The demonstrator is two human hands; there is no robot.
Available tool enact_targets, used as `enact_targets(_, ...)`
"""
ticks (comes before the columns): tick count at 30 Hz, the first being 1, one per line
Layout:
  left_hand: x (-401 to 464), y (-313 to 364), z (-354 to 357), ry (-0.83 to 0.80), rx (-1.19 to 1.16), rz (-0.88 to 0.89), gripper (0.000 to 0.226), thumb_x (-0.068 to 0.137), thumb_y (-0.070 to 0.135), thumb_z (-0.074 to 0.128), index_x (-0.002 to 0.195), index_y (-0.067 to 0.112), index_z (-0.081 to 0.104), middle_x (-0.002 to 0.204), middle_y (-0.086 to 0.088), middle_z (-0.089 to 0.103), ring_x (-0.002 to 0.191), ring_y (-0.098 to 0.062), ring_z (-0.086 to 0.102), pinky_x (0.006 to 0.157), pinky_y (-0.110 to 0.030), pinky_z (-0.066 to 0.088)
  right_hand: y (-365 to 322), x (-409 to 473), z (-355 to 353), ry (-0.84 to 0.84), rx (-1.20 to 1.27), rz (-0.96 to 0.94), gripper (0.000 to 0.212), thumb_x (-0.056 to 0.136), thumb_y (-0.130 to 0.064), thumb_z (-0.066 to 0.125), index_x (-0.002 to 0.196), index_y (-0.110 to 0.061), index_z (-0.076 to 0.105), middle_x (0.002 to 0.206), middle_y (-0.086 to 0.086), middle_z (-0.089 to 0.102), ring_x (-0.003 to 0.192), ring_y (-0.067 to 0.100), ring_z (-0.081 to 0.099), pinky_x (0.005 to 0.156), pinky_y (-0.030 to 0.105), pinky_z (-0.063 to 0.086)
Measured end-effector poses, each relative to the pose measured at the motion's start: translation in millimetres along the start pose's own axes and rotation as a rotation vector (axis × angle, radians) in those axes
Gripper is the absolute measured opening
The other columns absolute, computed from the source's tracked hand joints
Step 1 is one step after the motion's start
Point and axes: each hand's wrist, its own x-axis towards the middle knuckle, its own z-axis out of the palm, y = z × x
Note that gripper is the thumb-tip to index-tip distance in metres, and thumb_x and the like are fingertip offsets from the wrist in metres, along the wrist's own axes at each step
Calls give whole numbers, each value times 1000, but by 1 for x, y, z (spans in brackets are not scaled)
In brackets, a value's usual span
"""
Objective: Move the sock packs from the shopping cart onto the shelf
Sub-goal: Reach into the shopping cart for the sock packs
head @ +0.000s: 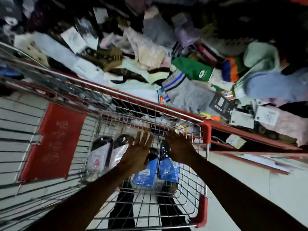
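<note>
Both hands reach down into the wire shopping cart (175, 189), which stands pulled up against the red-edged shelf (250, 135), probably so each pack has only a short way to travel. The left hand (138, 150) is spread, fingers splayed and holding nothing, poised over the packs near the cart's far wall. The right hand (179, 145) is curled, knuckles up, just beside that far wall; its fingertips are hidden, so I cannot tell whether it has hold of a pack or only rests on the mesh.

The sock packs lie loose on the cart floor. Two blue packs (146, 174) sit directly under the hands, in glossy, crinkled plastic with a white label, dark socks showing at their top ends. Toward the cart's red seat flap (55, 140) lie two clear-and-white packs (100, 155) holding black socks, flat and slightly overlapping.

The cart is thin chromed grid with red plastic corner guards. Beyond the cart's far rim, the shelf is heaped with soft goods: a grey striped pair (185, 90), a green-carded pack (193, 69), pale and brown knits, all jumbled, so a new pack can likely just be dropped on top.
</note>
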Motion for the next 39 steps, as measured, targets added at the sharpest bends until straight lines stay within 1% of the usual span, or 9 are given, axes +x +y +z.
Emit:
enact_targets(2, 19, 1, 11, -206, -41, 22, 102, 84, 27, 70, 156, 7, 2, 165, -21, 4, 151, -44, 5, 118, -65, 16, 5, 19, 14, -253, 133, 30, 88, 88, -42, 63, 156, -5, 20, 165, 16, 19, 151, 37, 18, 121, 52, 20)
enact_targets(4, 40, -4, 19, -375, -42, 30, 106, 83, 23, 74, 156, 6, 0, 166, -20, 4, 152, -40, 4, 119, -64, 12, 14, 36, 21, -319, 146, 48, 92, 86, -49, 66, 154, -5, 24, 160, 17, 30, 147, 39, 26, 118, 51, 30)
enact_targets(9, 71, -9, 47, -465, -98, 40, 97, 67, 21, 83, 147, 8, 32, 138, -21, 52, 136, -38, 39, 113, -68, 23, 21, 67, 35, -589, 210, -14, 62, 90, -39, 68, 139, -11, 44, 134, 10, 56, 131, 30, 49, 110, 31, 36)
enact_targets(12, 79, -8, 39, -512, -94, 55, 65, 62, 28, 87, 117, 10, 58, 117, -13, 59, 116, -30, 51, 109, -60, 34, 27, 73, 32, -507, 159, -47, 68, 66, -49, 80, 121, -15, 59, 114, 6, 68, 111, 26, 62, 96, 34, 51)
enact_targets(17, 67, -4, 24, -482, -24, 106, 57, 58, 42, 90, 100, 14, 65, 112, -6, 58, 113, -23, 48, 102, -45, 41, 24, 62, 10, -391, 27, -82, 76, 52, -65, 83, 110, -20, 66, 110, 3, 72, 112, 26, 62, 103, 38, 41)
enact_targets(22, 35, -7, 15, -379, -143, 127, 73, 58, 40, 91, 115, 12, 55, 116, -7, 57, 109, -22, 52, 91, -37, 48, 12, 25, -7, -388, 301, -6, 94, 54, -54, 90, 131, -17, 51, 126, 7, 64, 115, 27, 58, 92, 35, 47)
enact_targets(27, -5, -3, -9, -252, -223, 70, 61, 69, 29, 83, 118, 14, 50, 109, -6, 67, 98, -26, 66, 79, -35, 55, -3, -9, -16, -369, 375, 76, 86, 56, -48, 91, 127, -18, 52, 123, 7, 63, 111, 26, 58, 80, 30, 41)
enact_targets(31, -26, -3, -63, -95, -153, 92, 59, 63, 37, 82, 110, 20, 50, 105, -2, 69, 94, -22, 65, 75, -33, 55, -10, -32, -58, -161, 343, 85, 79, 61, -44, 86, 127, -17, 52, 116, 6, 68, 110, 27, 63, 86, 30, 45)
enact_targets(39, -76, 3, -245, 239, 63, 80, 68, 64, 42, 78, 125, 26, 53, 112, 1, 69, 97, -22, 66, 77, -34, 57, -8, -90, -231, 269, 191, 123, 65, 66, -51, 75, 123, -27, 56, 111, 5, 70, 105, 29, 65, 84, 33, 48)
